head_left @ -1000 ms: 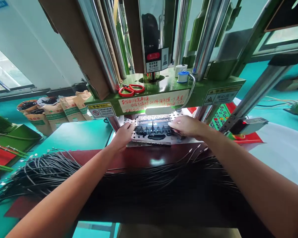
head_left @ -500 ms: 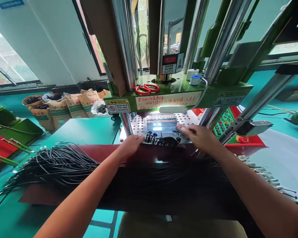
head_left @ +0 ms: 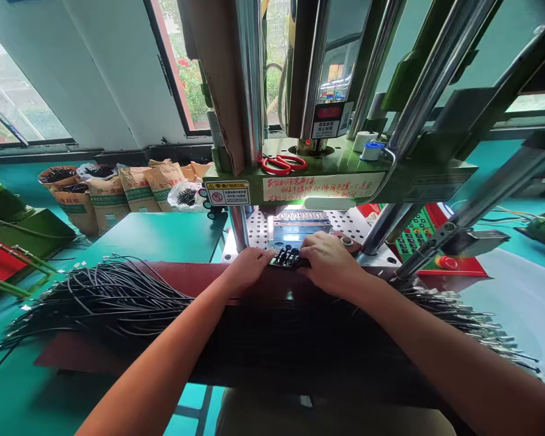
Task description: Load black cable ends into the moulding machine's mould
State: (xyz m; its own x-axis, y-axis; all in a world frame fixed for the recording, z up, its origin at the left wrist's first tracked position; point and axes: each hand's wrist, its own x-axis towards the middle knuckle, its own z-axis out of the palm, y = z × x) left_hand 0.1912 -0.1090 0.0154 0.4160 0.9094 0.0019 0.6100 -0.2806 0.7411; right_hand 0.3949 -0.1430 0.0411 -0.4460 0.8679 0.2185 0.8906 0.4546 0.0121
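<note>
My left hand (head_left: 247, 267) and my right hand (head_left: 327, 261) both grip a black moulded strip of plugs (head_left: 287, 257) with cables attached, held just in front of the metal mould (head_left: 300, 225) under the green press (head_left: 336, 172). Fingers of both hands are curled around the ends of the strip. The plugs' black cables (head_left: 295, 327) run back towards me over the dark red mat (head_left: 181, 278).
A bundle of black cables (head_left: 95, 300) lies left on the mat, another with metal terminals (head_left: 458, 309) right. Red scissors (head_left: 284, 162) and tape rolls (head_left: 367, 147) sit on the press. Paper sacks (head_left: 109, 194) stand at back left. A red and green control panel (head_left: 418, 233) is at right.
Both hands have pulled the black moulded strip out of the mould towards me, and my right hand has closed in on it. My head has drawn back and tilted up.
</note>
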